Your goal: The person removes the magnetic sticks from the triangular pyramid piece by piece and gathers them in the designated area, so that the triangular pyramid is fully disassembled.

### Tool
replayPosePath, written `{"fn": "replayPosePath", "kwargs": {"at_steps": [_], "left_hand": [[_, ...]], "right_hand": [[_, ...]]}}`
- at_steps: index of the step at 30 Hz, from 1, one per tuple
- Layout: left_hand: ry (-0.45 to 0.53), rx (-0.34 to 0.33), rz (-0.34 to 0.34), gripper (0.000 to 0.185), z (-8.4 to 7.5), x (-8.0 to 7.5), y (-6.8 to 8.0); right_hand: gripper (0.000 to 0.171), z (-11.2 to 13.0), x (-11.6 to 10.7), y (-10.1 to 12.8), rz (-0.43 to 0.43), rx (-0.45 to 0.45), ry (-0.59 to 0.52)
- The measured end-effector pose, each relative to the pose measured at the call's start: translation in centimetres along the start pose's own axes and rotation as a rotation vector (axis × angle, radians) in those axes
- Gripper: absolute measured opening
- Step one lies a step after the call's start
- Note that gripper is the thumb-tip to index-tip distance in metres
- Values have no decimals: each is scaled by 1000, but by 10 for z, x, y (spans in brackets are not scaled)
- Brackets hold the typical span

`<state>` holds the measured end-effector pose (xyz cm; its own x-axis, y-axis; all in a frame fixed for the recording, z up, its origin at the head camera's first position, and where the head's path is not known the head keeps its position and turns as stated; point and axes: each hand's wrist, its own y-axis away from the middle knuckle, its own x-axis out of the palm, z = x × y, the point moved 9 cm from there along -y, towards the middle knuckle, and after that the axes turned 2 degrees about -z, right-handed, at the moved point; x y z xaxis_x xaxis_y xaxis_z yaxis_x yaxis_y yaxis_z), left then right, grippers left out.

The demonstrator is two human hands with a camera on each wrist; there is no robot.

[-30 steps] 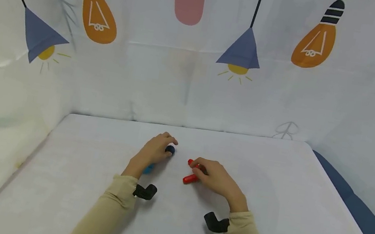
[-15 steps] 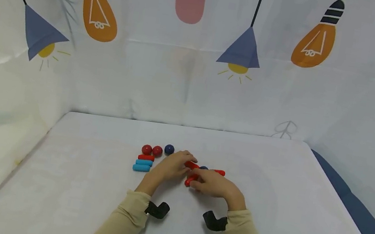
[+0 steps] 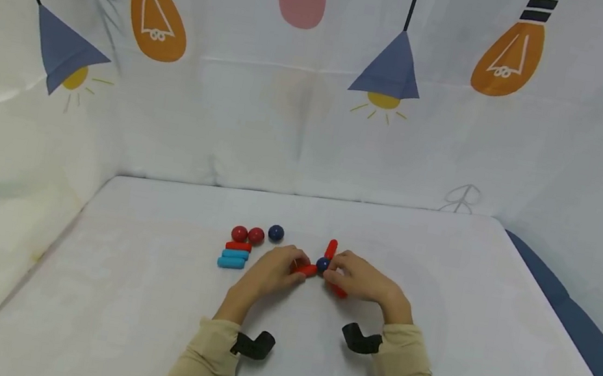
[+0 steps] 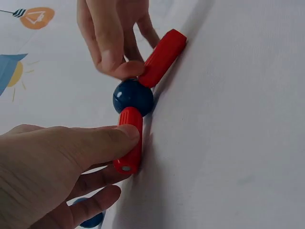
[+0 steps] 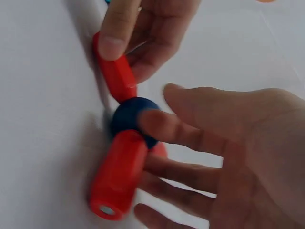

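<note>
A dark blue ball [image 3: 322, 264] lies on the white table with three red rods stuck to it: one pointing away [image 3: 331, 248], one to the left [image 3: 307, 270], one toward me [image 3: 338, 291]. My left hand [image 3: 297, 267] pinches the left rod [image 4: 129, 138] between thumb and fingers. My right hand [image 3: 331, 271] holds the piece at the ball [image 5: 131, 119], index fingertip on the ball and lower fingers behind the near rod [image 5: 116, 176]. In the left wrist view the right hand's fingertips [image 4: 121, 69] press the end of a rod [image 4: 162, 57] beside the ball [image 4: 133, 95].
To the left lies a small group: two red balls [image 3: 239, 233], a dark blue ball [image 3: 275, 232], a red rod [image 3: 238, 246] and two light blue rods [image 3: 233, 259]. Printed cloth walls [image 3: 312, 117] close the table on three sides. A dark blue edge [image 3: 582, 324] runs along the right.
My left hand left the pieces at the left and came over to the red rod beside the ball. The rods now stick out from the ball in three directions. The view tilted slightly.
</note>
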<state>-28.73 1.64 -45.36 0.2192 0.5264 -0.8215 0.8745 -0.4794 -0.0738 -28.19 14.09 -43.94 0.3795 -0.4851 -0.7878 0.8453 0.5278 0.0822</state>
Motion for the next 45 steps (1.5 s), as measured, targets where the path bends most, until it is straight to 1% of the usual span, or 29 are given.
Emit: {"fn": "replayPosePath", "kwargs": {"at_steps": [3, 6, 8, 11, 15, 20, 24, 27, 29, 31, 33, 36, 38, 40, 45], "left_hand": [[25, 18, -10, 25, -3, 0, 3], [39, 37, -15, 24, -6, 2, 4], [36, 50, -22, 24, -7, 3, 5], [26, 51, -36, 26, -7, 2, 6], [11, 51, -56, 28, -4, 1, 8], [4, 50, -58, 26, -2, -3, 11], [22, 27, -50, 24, 2, -8, 12], [25, 40, -27, 23, 2, -10, 13], [27, 44, 0, 21, 3, -12, 15], [38, 46, 25, 18, 5, -15, 18], [66, 29, 45, 17, 10, -21, 23], [117, -11, 53, 18, 22, -37, 33], [136, -44, 46, 19, 32, -48, 38], [137, -80, 32, 19, 44, -59, 45], [118, -115, -25, 18, 72, -80, 61]], "right_hand": [[15, -2, -2, -5, -66, -13, -20], [9, 0, -1, -9, -95, -35, -51], [9, 1, 1, -11, -96, -45, -73], [11, 4, 4, -13, -94, -62, -85], [16, 6, 7, -14, -82, -62, -101], [20, 6, 10, -16, -85, -48, -101], [20, 8, 12, -18, -90, -52, -89], [20, 10, 13, -19, -87, -53, -83], [19, 9, 13, -20, -89, -39, -78], [18, 7, 13, -20, -92, -6, -85], [18, 4, 14, -20, -91, 28, -87], [19, 1, 15, -20, -78, 72, -102], [19, 0, 15, -20, -68, 87, -102], [19, -1, 16, -20, -61, 98, -102], [19, -5, 17, -20, -51, 117, -105]]}}
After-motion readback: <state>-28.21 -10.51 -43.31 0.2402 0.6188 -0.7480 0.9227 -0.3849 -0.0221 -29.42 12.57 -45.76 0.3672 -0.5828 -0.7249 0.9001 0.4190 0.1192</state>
